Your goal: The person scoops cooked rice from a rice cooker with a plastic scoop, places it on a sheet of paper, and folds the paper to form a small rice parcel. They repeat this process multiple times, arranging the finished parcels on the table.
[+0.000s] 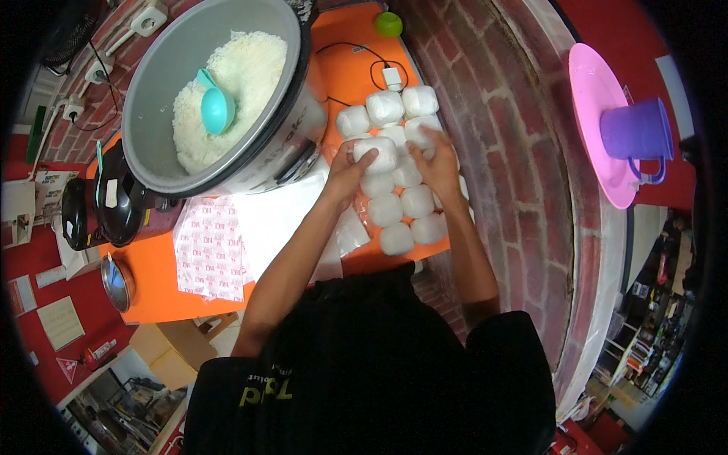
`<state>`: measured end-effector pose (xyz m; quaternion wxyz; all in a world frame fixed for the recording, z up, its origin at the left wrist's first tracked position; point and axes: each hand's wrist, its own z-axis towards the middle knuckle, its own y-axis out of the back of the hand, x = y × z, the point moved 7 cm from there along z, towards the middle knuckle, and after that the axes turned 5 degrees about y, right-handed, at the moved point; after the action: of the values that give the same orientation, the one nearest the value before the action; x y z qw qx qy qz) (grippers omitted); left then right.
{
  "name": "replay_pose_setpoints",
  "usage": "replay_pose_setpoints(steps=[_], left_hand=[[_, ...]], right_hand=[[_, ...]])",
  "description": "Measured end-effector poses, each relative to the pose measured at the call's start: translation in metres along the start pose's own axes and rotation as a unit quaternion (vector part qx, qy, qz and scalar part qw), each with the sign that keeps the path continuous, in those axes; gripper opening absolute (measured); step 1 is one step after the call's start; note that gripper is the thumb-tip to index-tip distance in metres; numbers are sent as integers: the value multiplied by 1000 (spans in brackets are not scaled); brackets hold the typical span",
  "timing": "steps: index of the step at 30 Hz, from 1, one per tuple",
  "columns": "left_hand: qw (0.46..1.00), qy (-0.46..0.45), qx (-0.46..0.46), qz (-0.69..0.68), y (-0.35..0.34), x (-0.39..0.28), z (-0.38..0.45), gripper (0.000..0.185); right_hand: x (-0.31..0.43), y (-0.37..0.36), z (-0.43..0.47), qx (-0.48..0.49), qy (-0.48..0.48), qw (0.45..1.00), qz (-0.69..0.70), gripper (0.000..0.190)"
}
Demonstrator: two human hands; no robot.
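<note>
My left hand [344,177] grips a rounded white packet [376,153], apparently rice in clear wrap, its thumb across the front face. Over the right side of the packet group, my right hand [439,168] has its fingers spread against a white packet [421,129]; whether it grips one is hard to tell. Similar packets stand in rows on the orange table, among them a front one [396,239] and a back one [385,108]. Some are hidden behind my hands. To the left, a large rice cooker [273,145] holds cooked white rice [250,62] with a turquoise scoop [218,111] on it.
White paper [278,219] and printed wrapping sheets [207,250] lie before the cooker. Black cookers [120,196] and a metal bowl [116,283] occupy the left side. A charger with cable [392,78] and a green bowl [388,24] are behind. A brick wall [512,170] borders the right.
</note>
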<state>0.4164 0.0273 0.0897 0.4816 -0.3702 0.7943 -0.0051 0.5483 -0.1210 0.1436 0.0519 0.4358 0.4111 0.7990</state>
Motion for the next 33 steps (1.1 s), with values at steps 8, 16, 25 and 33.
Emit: replay_pose_setpoints(steps=[8, 16, 25, 33], left_hand=[[994, 26, -106, 10, -27, 21, 52, 62], [960, -117, -167, 192, -39, 26, 61, 61], [686, -332, -177, 622, -76, -5, 53, 56], [750, -308, -129, 570, -79, -1, 57, 58]], right_hand=[[-65, -4, 43, 181, -200, 960, -70, 86], [-88, -7, 33, 135, -206, 969, 33, 78], [-93, -9, 31, 91, -159, 982, 38, 74], [-130, -25, 34, 181, -310, 905, 226, 60]])
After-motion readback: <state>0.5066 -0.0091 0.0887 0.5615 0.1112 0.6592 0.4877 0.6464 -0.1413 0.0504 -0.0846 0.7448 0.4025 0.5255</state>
